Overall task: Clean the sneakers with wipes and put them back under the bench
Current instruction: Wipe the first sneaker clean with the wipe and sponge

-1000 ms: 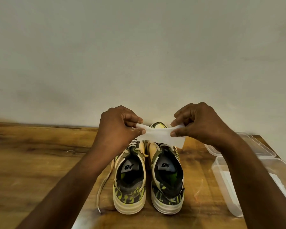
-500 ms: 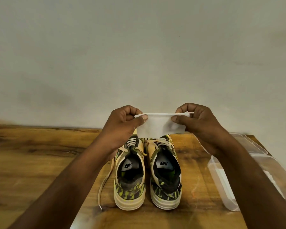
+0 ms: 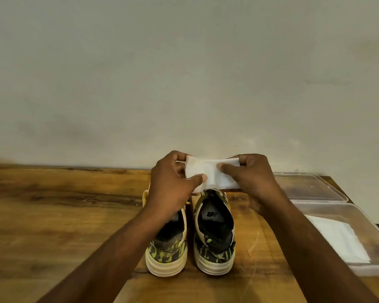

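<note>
Two camouflage-patterned sneakers stand side by side on the wooden surface [image 3: 53,215], heels toward me: the left sneaker [image 3: 166,254] and the right sneaker [image 3: 214,237]. Above their toes I hold a white wipe [image 3: 208,171] spread between both hands. My left hand [image 3: 173,186] pinches its left edge with thumb and fingers, and it covers the front of the left sneaker. My right hand [image 3: 252,173] pinches the wipe's right edge.
A clear plastic container [image 3: 368,228] with a stack of white wipes [image 3: 341,239] sits at the right, its clear lid [image 3: 309,186] lying behind it. A plain wall rises directly behind the wooden surface.
The wipe has been unfolded from a narrow strip into a wider sheet. Both hands have shifted slightly with it above the sneakers' toes.
</note>
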The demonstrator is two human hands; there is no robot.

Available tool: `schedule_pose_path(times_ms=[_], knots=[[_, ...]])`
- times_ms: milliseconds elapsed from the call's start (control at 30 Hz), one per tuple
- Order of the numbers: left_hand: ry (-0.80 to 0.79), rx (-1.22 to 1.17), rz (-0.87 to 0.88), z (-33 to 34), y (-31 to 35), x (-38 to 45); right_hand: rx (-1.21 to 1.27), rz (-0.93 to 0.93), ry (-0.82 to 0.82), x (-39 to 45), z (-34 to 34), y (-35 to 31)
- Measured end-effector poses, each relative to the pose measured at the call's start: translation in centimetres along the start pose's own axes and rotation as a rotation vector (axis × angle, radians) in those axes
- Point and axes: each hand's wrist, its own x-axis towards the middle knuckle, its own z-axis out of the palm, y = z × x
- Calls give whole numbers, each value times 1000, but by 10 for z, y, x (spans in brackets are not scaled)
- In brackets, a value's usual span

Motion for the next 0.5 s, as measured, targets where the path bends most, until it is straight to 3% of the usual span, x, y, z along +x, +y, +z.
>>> schedule_pose_path(times_ms=[267,400,500], knots=[[-37,220,303,23,-1,-11,-57,-5,-28,3,0,-1],[-37,293,361,24,1,-16,-238,-149,51,-2,-6,4],[-75,334,414,27,0,-21,-130,-159,38,-5,-8,5]])
